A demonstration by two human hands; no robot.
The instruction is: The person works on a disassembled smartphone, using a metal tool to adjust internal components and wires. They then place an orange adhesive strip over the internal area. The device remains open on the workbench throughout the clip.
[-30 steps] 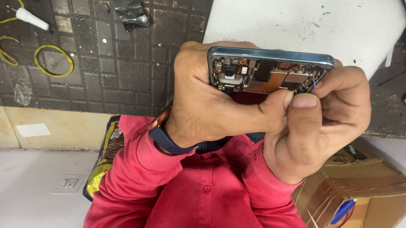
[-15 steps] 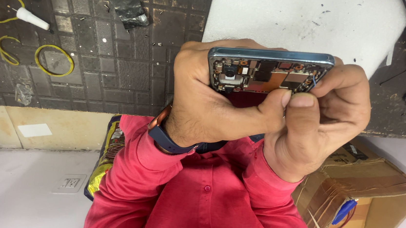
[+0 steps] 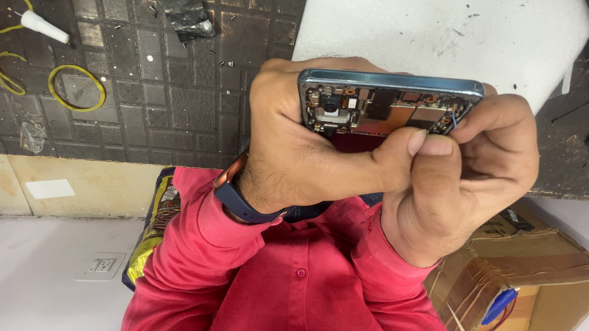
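Barely anything has moved since the earlier frames, we've only tipped the opened smartphone (image 3: 388, 110) a touch. Nearest us are our red sleeves and the blue wristwatch (image 3: 245, 200). Our left hand (image 3: 303, 145) is curled tight round the phone's left edge, thumb stretched across under the exposed boards. Our right hand (image 3: 460, 176) is closed, fingertips pinching at the frame's right corner. The phone sits on edge above the dark grid mat (image 3: 145, 88); beyond it there's open room on the white sheet (image 3: 434, 29). Yellow rubber bands (image 3: 77, 87) lie far left.
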